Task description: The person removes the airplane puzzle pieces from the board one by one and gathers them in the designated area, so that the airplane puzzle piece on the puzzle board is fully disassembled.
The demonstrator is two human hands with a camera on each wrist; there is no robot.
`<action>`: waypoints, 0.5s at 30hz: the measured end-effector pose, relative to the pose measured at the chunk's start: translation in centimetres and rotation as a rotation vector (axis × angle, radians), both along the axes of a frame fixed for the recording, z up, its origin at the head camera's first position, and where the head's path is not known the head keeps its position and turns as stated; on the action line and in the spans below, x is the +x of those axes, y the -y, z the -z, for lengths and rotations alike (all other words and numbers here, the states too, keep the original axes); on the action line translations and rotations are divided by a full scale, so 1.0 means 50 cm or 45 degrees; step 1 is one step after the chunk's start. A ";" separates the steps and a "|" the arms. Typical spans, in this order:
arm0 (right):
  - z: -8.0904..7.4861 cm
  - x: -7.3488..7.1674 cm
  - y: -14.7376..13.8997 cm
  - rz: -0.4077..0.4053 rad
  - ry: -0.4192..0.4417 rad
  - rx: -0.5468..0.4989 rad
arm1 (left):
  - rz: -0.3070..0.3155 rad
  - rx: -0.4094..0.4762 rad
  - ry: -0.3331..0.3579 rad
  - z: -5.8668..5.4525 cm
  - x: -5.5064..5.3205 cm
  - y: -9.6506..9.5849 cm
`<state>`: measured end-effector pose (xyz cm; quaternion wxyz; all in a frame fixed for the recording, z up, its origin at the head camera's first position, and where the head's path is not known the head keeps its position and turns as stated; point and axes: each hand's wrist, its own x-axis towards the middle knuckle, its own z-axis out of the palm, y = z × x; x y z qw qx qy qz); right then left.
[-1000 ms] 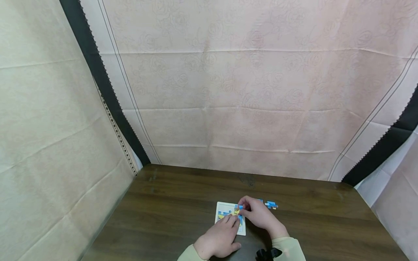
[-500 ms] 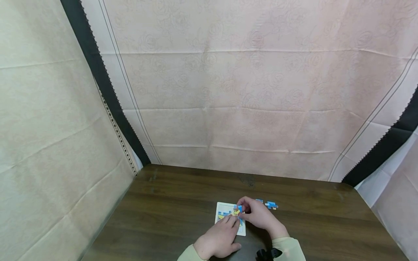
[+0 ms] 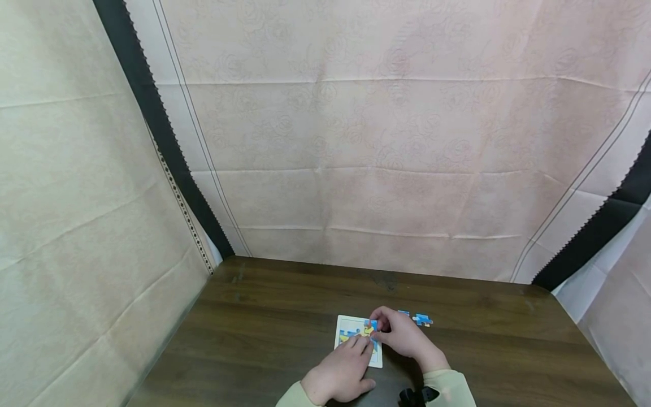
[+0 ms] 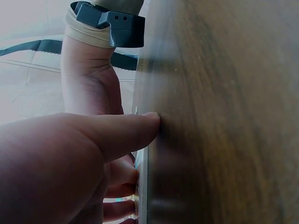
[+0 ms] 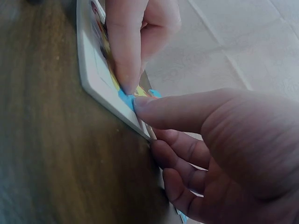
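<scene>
A white-framed jigsaw tray (image 3: 350, 323) with a blue and yellow picture lies on the brown table. My left hand (image 3: 342, 370) is laid flat over its lower part, fingers extended and pressing the picture, thumb out on the tabletop. At the tray's right side, my right hand (image 3: 407, 337) pinches a blue and yellow puzzle piece (image 3: 373, 324) between thumb and forefinger. The right wrist view has the right thumb (image 5: 147, 106) against a blue part (image 5: 125, 98) inside the frame, right beside the left fingertips. Both hands cover much of the picture.
Loose blue puzzle pieces (image 3: 422, 320) lie on the table just beyond the right hand. A black wrist device (image 3: 418, 395) sits at the right cuff. Pale patterned cloth (image 3: 386, 141) hangs behind the table (image 3: 274, 299) and along both sides.
The right fingers have shifted very slightly at the tray's right side, still pinching the piece. The left hand stays in place on the tray.
</scene>
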<state>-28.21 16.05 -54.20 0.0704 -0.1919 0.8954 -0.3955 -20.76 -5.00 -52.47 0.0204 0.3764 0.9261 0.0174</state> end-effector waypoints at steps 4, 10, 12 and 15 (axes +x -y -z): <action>0.000 -0.001 -0.001 0.008 0.006 0.002 | 0.002 -0.005 0.006 0.003 -0.002 0.000; -0.001 -0.003 -0.005 0.009 0.017 0.004 | -0.002 -0.006 -0.004 0.006 -0.002 -0.002; -0.001 -0.003 -0.006 0.006 0.005 0.021 | -0.006 -0.009 -0.005 0.007 -0.002 -0.002; -0.001 -0.005 -0.008 0.004 -0.016 0.047 | -0.016 -0.013 0.011 0.009 -0.003 -0.002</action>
